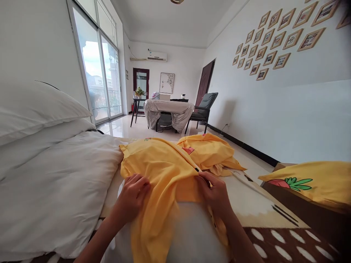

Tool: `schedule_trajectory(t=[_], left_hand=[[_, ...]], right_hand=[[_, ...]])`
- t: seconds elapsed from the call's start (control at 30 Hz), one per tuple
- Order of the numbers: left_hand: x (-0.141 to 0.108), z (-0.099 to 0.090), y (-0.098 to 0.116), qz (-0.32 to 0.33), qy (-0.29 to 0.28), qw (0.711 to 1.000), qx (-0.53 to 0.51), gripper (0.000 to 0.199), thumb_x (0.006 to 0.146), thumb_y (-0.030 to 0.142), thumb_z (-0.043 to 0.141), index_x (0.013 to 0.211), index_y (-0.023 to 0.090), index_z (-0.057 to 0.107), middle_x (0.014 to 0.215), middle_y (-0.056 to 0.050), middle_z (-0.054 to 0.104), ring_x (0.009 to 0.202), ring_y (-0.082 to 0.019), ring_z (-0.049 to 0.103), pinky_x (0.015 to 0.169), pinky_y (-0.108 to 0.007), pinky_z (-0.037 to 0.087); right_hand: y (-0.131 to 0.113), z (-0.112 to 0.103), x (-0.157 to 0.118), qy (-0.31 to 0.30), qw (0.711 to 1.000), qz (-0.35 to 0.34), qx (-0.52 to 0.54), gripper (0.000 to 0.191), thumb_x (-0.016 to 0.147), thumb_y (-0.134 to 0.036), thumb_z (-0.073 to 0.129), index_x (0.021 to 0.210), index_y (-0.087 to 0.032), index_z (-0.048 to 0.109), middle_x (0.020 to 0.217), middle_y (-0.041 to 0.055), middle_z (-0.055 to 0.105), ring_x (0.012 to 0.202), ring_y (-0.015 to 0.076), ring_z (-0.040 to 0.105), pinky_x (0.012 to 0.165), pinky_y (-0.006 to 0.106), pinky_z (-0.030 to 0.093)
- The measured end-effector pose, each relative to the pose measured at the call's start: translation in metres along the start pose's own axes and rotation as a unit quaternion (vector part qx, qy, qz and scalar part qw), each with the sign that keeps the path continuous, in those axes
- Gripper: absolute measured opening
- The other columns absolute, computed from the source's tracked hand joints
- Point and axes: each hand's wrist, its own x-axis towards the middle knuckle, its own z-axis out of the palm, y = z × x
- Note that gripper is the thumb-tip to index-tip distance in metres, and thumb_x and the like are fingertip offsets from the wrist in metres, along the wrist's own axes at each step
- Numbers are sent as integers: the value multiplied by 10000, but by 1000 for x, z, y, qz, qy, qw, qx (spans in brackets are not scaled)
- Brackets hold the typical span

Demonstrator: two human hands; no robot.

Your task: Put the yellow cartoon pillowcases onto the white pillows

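A yellow pillowcase (156, 160) with a small carrot print near its far edge is partly drawn over a white pillow (192, 230) right in front of me. Its near end hangs loose in folds down the left side of the pillow. My left hand (133, 193) has its fingers curled into the cloth on the left. On the right, my right hand (215, 190) pinches the pillowcase's open edge, close to a small black mark. The far part of the pillow is hidden under the cloth.
Another crumpled yellow cloth (211, 149) lies just beyond. White pillows (55, 182) are stacked at left. At right, a yellow carrot-print pillow (323, 182) rests on a brown box (301, 208). Farther off stand a covered table (170, 106) and a dark chair (205, 106).
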Motion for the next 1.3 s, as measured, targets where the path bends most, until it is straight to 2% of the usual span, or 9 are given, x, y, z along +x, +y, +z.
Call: schedule_trajectory(t=[0.23, 0.43, 0.57, 0.77, 0.83, 0.93, 1.0, 1.2, 1.3], left_hand=[[-6, -32, 2, 32, 123, 988, -90, 131, 917, 243, 465, 867, 207, 581, 975, -42, 579, 941, -165, 552, 820, -272, 439], [-18, -67, 2, -111, 188, 963, -161, 180, 921, 376, 434, 892, 214, 507, 744, 5, 581, 658, -126, 541, 592, -213, 459], [-10, -68, -8, -103, 8, 989, -105, 267, 915, 435, 382, 791, 216, 470, 617, 39, 459, 550, -118, 415, 521, -212, 375], [-3, -27, -7, -103, -220, 970, -9, 311, 920, 379, 318, 686, 211, 433, 654, 13, 562, 635, -154, 512, 595, -239, 350], [-8, -31, 3, -94, -161, 982, 15, 316, 912, 375, 338, 664, 210, 443, 569, 27, 507, 556, -136, 461, 557, -230, 326], [-17, -56, 20, -114, 86, 989, 26, 319, 902, 399, 369, 667, 211, 477, 473, 60, 348, 454, -106, 323, 488, -214, 290], [-19, -68, 24, -143, 156, 977, 36, 317, 887, 415, 392, 665, 210, 487, 461, 67, 320, 440, -101, 294, 466, -209, 284], [-10, -54, 9, -160, -265, 950, 47, 314, 853, 430, 406, 679, 217, 558, 734, 0, 644, 731, -167, 574, 644, -232, 393], [-8, -53, -1, -171, -276, 945, 47, 403, 875, 504, 343, 696, 221, 568, 753, -9, 649, 762, -187, 589, 670, -252, 395]], right_hand=[[-13, -18, 2, 94, 994, -62, -2, 231, 853, -361, 583, 696, -201, 636, 703, 21, 545, 665, 145, 517, 607, 252, 441], [-15, -18, -2, -39, 996, -76, 42, 227, 925, -326, 456, 801, -209, 608, 849, 48, 649, 823, 172, 597, 746, 281, 477], [-14, -8, -6, -113, 992, -51, 26, 288, 934, -364, 422, 733, -197, 542, 610, -14, 525, 578, 120, 489, 557, 226, 399], [-5, 3, -5, -145, 989, 1, 19, 360, 953, -405, 359, 664, -197, 412, 552, -49, 350, 520, 98, 321, 505, 230, 278], [-7, 1, -4, -202, 979, 4, 12, 374, 955, -416, 349, 652, -197, 371, 555, -50, 334, 532, 98, 313, 520, 231, 268], [-18, -2, -4, -313, 950, 2, 10, 383, 958, -415, 336, 645, -194, 328, 569, -47, 348, 547, 96, 316, 536, 223, 262], [-26, -2, -5, -371, 929, -8, -10, 370, 960, -390, 335, 649, -190, 341, 583, -41, 404, 554, 95, 339, 551, 224, 257], [-38, -12, -8, -419, 896, -40, -141, 302, 934, -293, 377, 664, -185, 456, 651, 1, 593, 597, 109, 468, 578, 249, 237], [-45, -21, -10, -468, 869, -89, -132, 284, 922, -271, 393, 674, -188, 502, 673, 3, 635, 622, 109, 524, 584, 242, 256]])
